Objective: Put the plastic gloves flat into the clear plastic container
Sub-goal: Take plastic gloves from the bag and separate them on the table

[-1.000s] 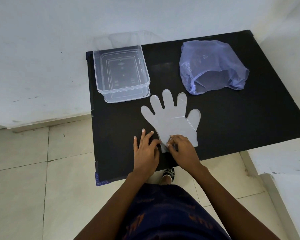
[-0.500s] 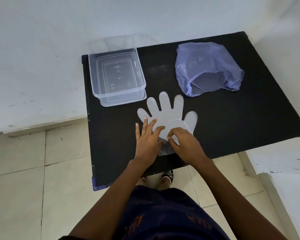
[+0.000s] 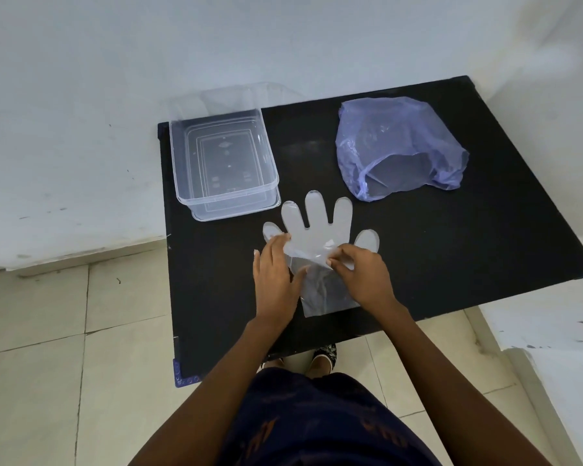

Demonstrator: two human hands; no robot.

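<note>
Both hands work the middle of a clear plastic glove (image 3: 320, 230) on a black table (image 3: 451, 264). The right hand (image 3: 364, 277) pinches a raised fold of film between thumb and forefinger at the glove's palm, while the left hand (image 3: 275, 280) holds the opposite edge near the glove's thumb, fingers curled onto the plastic. The cuff end trails back toward the person between the two wrists, and the five finger shapes lie spread flat, pointing away (whether one layer or more is being lifted cannot be told through film this thin).

Just beyond the fingertips, to the left, an open clear plastic container (image 3: 182, 156) sits at the table's far corner with no glove visible inside, apparently stacked on a second tub or lid. A crumpled blue plastic bag (image 3: 394, 142) lies well apart to the right, mouth toward the person.

The step in hand appears to be lifting or folding the glove for transfer. Done well, it likely means keeping both grips level and the film taut so it neither clings to itself nor creases, then lowering it squarely into the tub and smoothing it flat.
</note>
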